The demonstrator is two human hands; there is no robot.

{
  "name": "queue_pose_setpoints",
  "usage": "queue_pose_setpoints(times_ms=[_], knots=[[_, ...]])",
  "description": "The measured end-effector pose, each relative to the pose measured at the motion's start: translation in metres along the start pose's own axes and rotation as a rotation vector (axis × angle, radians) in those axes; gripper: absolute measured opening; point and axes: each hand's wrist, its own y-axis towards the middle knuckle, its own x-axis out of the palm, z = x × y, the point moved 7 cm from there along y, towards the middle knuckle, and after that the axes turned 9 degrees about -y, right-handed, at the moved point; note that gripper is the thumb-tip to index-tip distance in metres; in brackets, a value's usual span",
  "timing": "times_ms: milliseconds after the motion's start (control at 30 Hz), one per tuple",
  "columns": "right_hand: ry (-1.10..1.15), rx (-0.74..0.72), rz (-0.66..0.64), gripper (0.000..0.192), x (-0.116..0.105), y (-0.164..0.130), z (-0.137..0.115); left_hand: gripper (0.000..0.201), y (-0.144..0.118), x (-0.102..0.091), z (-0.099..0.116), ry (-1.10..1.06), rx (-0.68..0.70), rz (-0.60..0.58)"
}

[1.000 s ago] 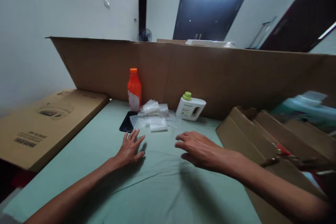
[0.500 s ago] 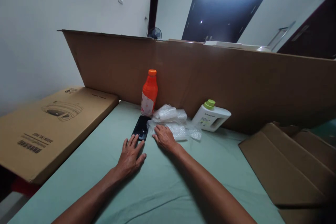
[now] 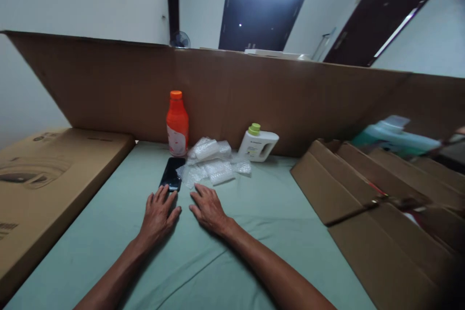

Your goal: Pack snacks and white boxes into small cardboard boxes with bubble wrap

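Observation:
My left hand lies flat on the green cloth, fingers spread, its fingertips at the near end of a black phone. My right hand rests palm down beside it, just short of a pile of bubble wrap. Neither hand holds anything. An orange bottle stands upright behind the phone. A white jug with a green cap sits to the right of the wrap.
A tall cardboard wall runs along the back. A flat printed carton lies at the left edge. Folded cardboard boxes fill the right side, with a teal object behind them.
My right hand came from the right across to the bubble wrap, then drew back a little and now lies flat beside my left hand. The left hand has hardly moved.

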Motion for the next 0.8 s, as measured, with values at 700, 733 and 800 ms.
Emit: queue_pose_setpoints(times_ms=[700,733,800], knots=[[0.165,0.300,0.062,0.032,-0.046,-0.276,-0.012,0.062,-0.014,-0.006,0.035,0.013,0.106,-0.010],[0.126,0.335,0.057,0.037,-0.053,-0.276,0.000,0.060,-0.016,-0.001,0.053,0.002,0.155,-0.063],[0.044,0.385,0.050,0.045,-0.060,-0.270,0.025,0.056,-0.014,0.011,0.091,-0.041,0.273,-0.156]])
